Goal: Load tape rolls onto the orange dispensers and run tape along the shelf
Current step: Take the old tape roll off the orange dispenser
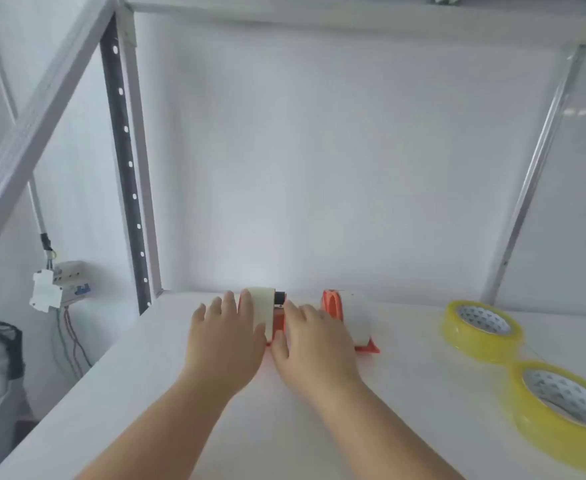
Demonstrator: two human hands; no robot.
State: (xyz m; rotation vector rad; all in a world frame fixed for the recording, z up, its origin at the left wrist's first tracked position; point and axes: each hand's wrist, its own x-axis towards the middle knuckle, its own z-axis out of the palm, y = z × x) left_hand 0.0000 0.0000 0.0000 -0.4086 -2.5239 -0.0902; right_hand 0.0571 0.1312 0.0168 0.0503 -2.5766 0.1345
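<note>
Bare forearms enter low | left hand (224,337) fingers straight, resting on the white tape roll (261,311) of the near orange dispenser (277,327) — its base mostly hidden | right hand (314,344) flat, touching it, hiding part of the second dispenser (350,322) | right of that, two yellow rolls (481,332) — nearer one (561,414) cut off | shelf (146,393).

Bright, even, cool-white light fills the scene. The white back panel (319,168) glows palest just above the white shelf surface (146,393). Shadows are faint and soft. The whole picture is slightly hazy and soft-focused. Wide-angle distortion bends the grey metal frame struts (35,116) near the edges.
</note>
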